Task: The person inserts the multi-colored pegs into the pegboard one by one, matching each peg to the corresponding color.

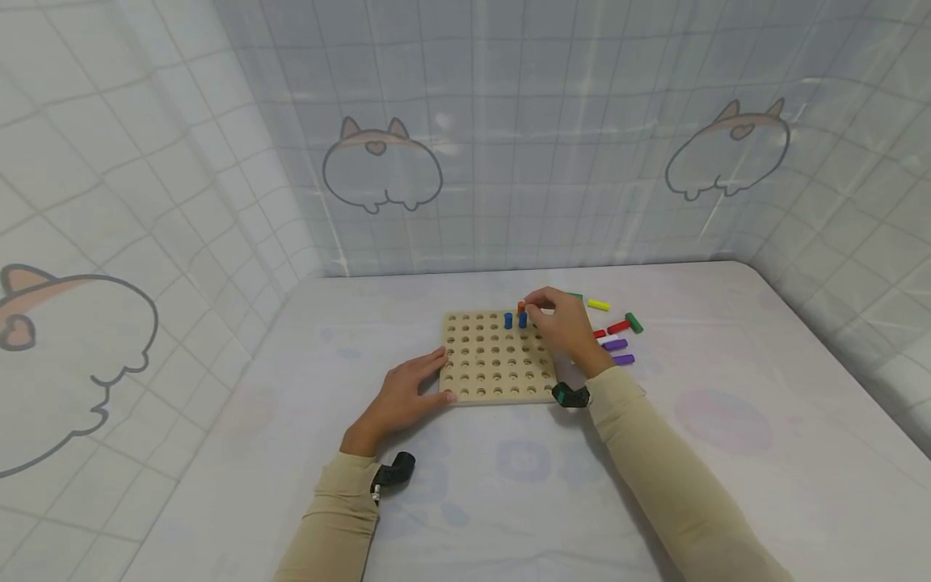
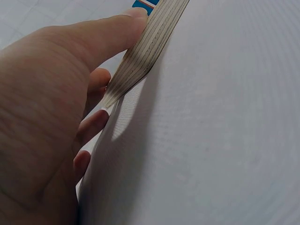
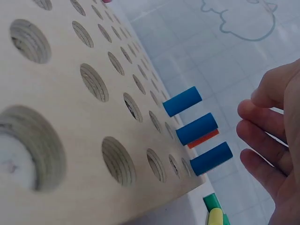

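A square wooden pegboard (image 1: 487, 356) with rows of round holes lies on the table. My left hand (image 1: 400, 396) holds its near left corner, thumb on the near edge and fingers along the left side. Three blue pegs (image 3: 197, 129) stand in a row of holes at the far edge. Behind them an orange peg (image 1: 521, 306) shows partly. My right hand (image 1: 563, 323) hovers by these pegs at the far right of the board, fingers loosely bent. In the right wrist view its fingertips (image 3: 246, 126) are apart from the pegs, and nothing shows between them.
Loose pegs lie right of the board: purple (image 1: 623, 360), red (image 1: 619, 326), green (image 1: 634, 323) and yellow (image 1: 600, 305). A white patterned cloth (image 1: 524, 501) covers the table. Tile-patterned curtains (image 1: 545, 178) hang behind and at both sides.
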Action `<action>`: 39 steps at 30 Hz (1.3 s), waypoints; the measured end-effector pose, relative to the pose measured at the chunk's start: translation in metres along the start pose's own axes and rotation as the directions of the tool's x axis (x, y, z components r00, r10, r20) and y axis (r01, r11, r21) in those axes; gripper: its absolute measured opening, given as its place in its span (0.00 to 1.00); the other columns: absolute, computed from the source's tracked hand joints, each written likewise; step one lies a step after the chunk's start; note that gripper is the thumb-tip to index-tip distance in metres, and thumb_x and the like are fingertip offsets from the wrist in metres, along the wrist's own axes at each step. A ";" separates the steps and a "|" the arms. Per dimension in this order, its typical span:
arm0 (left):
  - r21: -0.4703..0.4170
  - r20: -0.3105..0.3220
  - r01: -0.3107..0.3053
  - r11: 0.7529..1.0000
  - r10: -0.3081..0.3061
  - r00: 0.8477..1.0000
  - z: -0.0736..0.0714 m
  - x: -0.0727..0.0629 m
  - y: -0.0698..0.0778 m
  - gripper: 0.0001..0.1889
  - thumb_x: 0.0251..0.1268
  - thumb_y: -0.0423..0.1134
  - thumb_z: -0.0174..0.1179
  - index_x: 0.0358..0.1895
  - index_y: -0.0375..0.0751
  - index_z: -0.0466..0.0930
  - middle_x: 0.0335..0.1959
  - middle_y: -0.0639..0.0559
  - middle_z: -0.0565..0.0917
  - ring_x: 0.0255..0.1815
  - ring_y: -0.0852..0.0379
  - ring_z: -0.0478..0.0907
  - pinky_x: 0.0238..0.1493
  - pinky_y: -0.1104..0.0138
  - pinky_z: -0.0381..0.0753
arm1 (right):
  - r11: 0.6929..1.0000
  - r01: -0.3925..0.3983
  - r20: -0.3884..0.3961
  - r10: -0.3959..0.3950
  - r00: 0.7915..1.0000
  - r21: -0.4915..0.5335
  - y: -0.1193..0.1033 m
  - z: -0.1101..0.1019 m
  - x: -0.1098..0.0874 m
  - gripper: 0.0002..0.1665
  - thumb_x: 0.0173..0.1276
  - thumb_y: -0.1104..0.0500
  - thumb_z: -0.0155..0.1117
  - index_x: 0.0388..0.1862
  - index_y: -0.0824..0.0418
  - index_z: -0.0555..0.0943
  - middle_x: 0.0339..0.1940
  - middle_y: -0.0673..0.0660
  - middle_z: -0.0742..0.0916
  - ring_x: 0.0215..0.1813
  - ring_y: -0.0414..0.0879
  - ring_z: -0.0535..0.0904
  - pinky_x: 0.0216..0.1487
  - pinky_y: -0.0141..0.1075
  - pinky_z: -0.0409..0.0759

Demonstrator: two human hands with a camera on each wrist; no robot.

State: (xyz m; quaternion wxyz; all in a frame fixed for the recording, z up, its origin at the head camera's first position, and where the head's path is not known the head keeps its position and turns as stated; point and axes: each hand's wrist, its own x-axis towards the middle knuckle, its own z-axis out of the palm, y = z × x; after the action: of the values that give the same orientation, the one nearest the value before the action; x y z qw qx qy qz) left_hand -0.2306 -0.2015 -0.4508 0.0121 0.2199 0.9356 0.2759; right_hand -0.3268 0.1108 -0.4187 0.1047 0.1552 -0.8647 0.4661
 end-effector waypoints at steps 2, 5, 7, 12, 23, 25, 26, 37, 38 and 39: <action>-0.001 0.001 0.002 1.000 -0.002 1.000 0.000 0.000 0.000 0.40 0.67 0.58 0.62 0.77 0.44 0.63 0.79 0.54 0.60 0.76 0.42 0.59 0.72 0.39 0.56 | 1.000 -0.004 0.007 0.004 1.000 0.002 0.000 -0.002 -0.002 0.09 0.74 0.55 0.62 0.47 0.56 0.85 0.46 0.50 0.88 0.56 0.49 0.81 0.60 0.49 0.77; -0.005 0.000 0.003 1.000 -0.003 1.000 0.001 0.000 0.001 0.40 0.67 0.58 0.62 0.77 0.44 0.63 0.79 0.54 0.60 0.76 0.42 0.59 0.72 0.39 0.56 | 1.000 0.010 0.023 -0.010 1.000 0.017 -0.002 -0.006 -0.006 0.10 0.74 0.55 0.62 0.47 0.57 0.85 0.46 0.51 0.87 0.55 0.49 0.81 0.59 0.49 0.79; -0.011 0.000 -0.001 1.000 0.001 1.000 0.001 0.000 0.002 0.40 0.67 0.58 0.62 0.77 0.44 0.63 0.79 0.54 0.59 0.77 0.42 0.58 0.72 0.39 0.55 | 0.999 0.029 0.033 -0.030 0.999 0.017 -0.002 -0.009 -0.009 0.09 0.74 0.56 0.62 0.47 0.57 0.85 0.46 0.51 0.87 0.54 0.49 0.82 0.58 0.48 0.80; -0.016 -0.008 -0.010 1.000 0.010 1.000 0.001 0.002 0.004 0.40 0.67 0.60 0.62 0.77 0.45 0.63 0.79 0.54 0.60 0.77 0.42 0.58 0.72 0.39 0.55 | 0.998 0.071 0.043 -0.071 0.997 0.000 -0.002 -0.019 -0.016 0.08 0.73 0.56 0.65 0.46 0.58 0.86 0.45 0.53 0.88 0.52 0.50 0.83 0.55 0.47 0.82; -0.008 -0.011 -0.013 1.000 0.013 1.000 0.005 0.003 0.000 0.40 0.67 0.59 0.62 0.77 0.45 0.63 0.79 0.55 0.59 0.77 0.43 0.58 0.72 0.39 0.55 | 1.000 0.002 0.067 -0.003 0.998 0.013 0.001 -0.037 -0.032 0.10 0.73 0.54 0.66 0.46 0.58 0.86 0.46 0.53 0.88 0.50 0.49 0.83 0.55 0.48 0.81; -0.007 -0.008 -0.013 1.000 0.013 1.000 0.006 0.003 0.000 0.40 0.67 0.59 0.62 0.77 0.45 0.63 0.79 0.55 0.59 0.77 0.43 0.58 0.72 0.39 0.55 | 1.000 -0.016 0.075 0.015 0.997 0.014 0.002 -0.041 -0.036 0.10 0.73 0.53 0.66 0.46 0.57 0.86 0.46 0.52 0.88 0.49 0.49 0.83 0.54 0.47 0.82; -0.007 -0.007 -0.013 1.000 0.013 1.000 0.006 0.002 0.000 0.40 0.67 0.59 0.62 0.78 0.45 0.62 0.79 0.55 0.59 0.77 0.43 0.58 0.72 0.40 0.55 | 0.999 -0.027 0.078 0.025 0.997 0.017 0.003 -0.043 -0.038 0.10 0.72 0.53 0.67 0.46 0.57 0.86 0.46 0.52 0.88 0.49 0.49 0.83 0.53 0.47 0.82; 0.008 -0.018 -0.017 1.000 0.017 1.000 0.005 0.000 0.002 0.40 0.67 0.58 0.62 0.77 0.44 0.64 0.79 0.53 0.60 0.76 0.41 0.59 0.71 0.38 0.56 | 0.996 -0.088 0.101 0.086 0.991 0.020 0.020 -0.070 -0.054 0.16 0.72 0.48 0.67 0.48 0.58 0.86 0.48 0.53 0.88 0.52 0.49 0.83 0.57 0.48 0.81; 0.008 -0.020 -0.019 1.000 0.019 1.000 0.005 0.000 0.002 0.40 0.67 0.57 0.63 0.77 0.43 0.64 0.78 0.52 0.61 0.76 0.41 0.60 0.71 0.38 0.56 | 0.995 -0.095 0.099 0.094 0.991 0.013 0.021 -0.072 -0.055 0.17 0.72 0.48 0.67 0.48 0.59 0.86 0.49 0.53 0.88 0.53 0.50 0.82 0.58 0.49 0.80; 0.006 -0.022 -0.020 1.000 0.020 1.000 0.005 0.000 0.002 0.39 0.67 0.57 0.63 0.77 0.43 0.64 0.78 0.52 0.61 0.76 0.41 0.60 0.71 0.38 0.56 | 0.995 -0.104 0.098 0.103 0.990 0.003 0.022 -0.074 -0.057 0.18 0.72 0.47 0.67 0.49 0.59 0.86 0.50 0.53 0.87 0.54 0.51 0.82 0.58 0.50 0.80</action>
State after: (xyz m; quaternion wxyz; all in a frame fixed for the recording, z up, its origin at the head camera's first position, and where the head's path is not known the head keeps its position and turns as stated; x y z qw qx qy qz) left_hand -0.2288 -0.1974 -0.4543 -0.0018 0.2261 0.9342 0.2758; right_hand -0.2791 0.1935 -0.4138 0.0372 0.1332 -0.8737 0.4664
